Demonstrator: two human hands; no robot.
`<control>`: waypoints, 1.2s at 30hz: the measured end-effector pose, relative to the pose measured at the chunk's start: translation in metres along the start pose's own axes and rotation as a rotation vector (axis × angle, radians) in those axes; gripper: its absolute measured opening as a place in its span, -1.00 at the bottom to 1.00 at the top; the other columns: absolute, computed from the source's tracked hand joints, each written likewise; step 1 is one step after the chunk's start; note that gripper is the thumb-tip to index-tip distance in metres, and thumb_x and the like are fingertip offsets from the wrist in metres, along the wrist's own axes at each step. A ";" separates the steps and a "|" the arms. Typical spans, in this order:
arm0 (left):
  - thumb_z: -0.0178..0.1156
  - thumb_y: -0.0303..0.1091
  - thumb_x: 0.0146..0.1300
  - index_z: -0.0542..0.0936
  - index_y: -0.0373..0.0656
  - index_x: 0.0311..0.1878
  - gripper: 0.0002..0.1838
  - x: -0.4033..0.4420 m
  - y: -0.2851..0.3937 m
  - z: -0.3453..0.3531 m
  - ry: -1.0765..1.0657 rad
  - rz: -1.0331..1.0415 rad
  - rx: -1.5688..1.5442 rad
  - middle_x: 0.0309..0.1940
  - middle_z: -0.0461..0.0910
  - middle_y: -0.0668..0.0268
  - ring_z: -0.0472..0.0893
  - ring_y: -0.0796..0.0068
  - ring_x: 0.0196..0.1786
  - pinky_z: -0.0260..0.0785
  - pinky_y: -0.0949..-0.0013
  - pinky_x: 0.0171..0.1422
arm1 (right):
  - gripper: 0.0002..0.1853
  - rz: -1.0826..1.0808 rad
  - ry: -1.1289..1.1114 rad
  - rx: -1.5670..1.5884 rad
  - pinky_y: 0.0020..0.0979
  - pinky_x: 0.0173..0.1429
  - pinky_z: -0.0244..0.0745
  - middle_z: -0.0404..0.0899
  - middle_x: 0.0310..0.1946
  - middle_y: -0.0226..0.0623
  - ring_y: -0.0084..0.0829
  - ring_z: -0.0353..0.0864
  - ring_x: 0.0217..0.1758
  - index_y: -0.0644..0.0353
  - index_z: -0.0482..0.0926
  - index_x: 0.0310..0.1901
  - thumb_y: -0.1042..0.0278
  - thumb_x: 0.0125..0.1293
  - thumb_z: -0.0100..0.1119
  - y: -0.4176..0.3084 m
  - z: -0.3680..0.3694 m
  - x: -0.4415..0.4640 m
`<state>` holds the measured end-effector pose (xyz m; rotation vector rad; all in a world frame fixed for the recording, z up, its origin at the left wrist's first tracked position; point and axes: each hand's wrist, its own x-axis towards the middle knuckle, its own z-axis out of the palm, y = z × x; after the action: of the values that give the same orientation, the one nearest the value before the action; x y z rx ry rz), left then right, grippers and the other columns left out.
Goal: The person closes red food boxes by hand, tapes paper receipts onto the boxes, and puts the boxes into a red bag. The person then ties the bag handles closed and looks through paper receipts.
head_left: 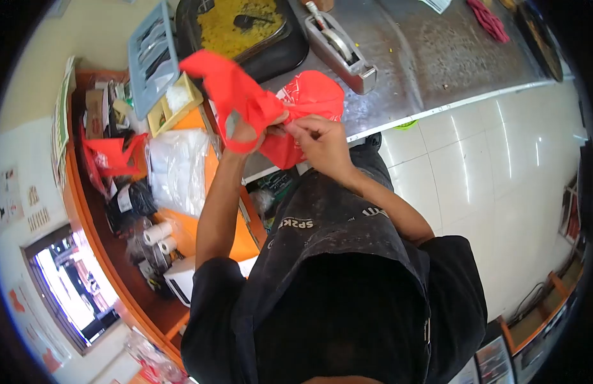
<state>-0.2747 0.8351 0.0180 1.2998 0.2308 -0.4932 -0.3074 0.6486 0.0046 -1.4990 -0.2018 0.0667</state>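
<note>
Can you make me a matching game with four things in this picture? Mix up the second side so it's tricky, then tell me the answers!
Things:
1. red bag
2. tape dispenser
3. black pan
4. blue tray

Clues:
A. just left of the pan in the picture
B. held by the left hand and the right hand
C. has yellow food inside
D. grey, just right of the pan in the picture

Pairs: 1-B, 2-D, 3-C, 4-A
</note>
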 end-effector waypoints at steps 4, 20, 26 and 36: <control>0.32 -0.46 0.24 0.59 -0.18 -0.17 -0.87 0.000 -0.007 0.005 -0.035 0.077 -0.075 -0.23 0.67 0.28 0.68 0.49 -0.22 0.60 0.44 -0.21 | -0.83 0.303 -0.025 0.243 -0.56 -0.42 0.37 0.64 -0.53 -0.44 -0.79 0.45 -0.47 0.35 0.66 -0.27 0.40 0.37 0.23 -0.004 -0.004 0.005; 0.28 -0.46 0.28 0.56 -0.24 -0.02 -0.77 -0.005 -0.018 0.018 0.023 0.329 0.082 -0.24 0.63 0.31 0.64 0.52 -0.23 0.59 0.39 -0.14 | -0.88 0.227 -0.019 -0.053 -0.40 -0.37 0.43 0.62 -0.56 -0.26 -0.53 0.56 -0.48 0.30 0.66 -0.31 0.43 0.31 0.22 -0.011 -0.008 0.024; 0.28 -0.48 0.26 0.56 -0.26 -0.03 -0.77 -0.001 -0.022 0.012 -0.020 0.332 0.117 -0.24 0.64 0.29 0.65 0.48 -0.25 0.59 0.40 -0.16 | -0.84 0.221 -0.109 0.007 -0.48 -0.49 0.35 0.56 -0.63 -0.40 -0.70 0.46 -0.59 0.31 0.68 -0.29 0.39 0.35 0.22 -0.005 -0.020 0.028; 0.30 -0.51 0.24 0.54 -0.27 -0.01 -0.74 -0.002 -0.027 0.007 -0.037 0.394 0.269 -0.25 0.64 0.28 0.66 0.45 -0.27 0.59 0.42 -0.16 | -0.93 -0.009 -0.202 -0.121 -0.46 -0.17 0.43 0.68 -0.36 -0.30 -0.52 0.57 -0.30 0.30 0.66 -0.32 0.48 0.25 0.29 -0.002 -0.034 0.021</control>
<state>-0.2901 0.8236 -0.0024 1.5517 -0.1283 -0.2152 -0.2815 0.6186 0.0067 -1.6121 -0.3801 0.2021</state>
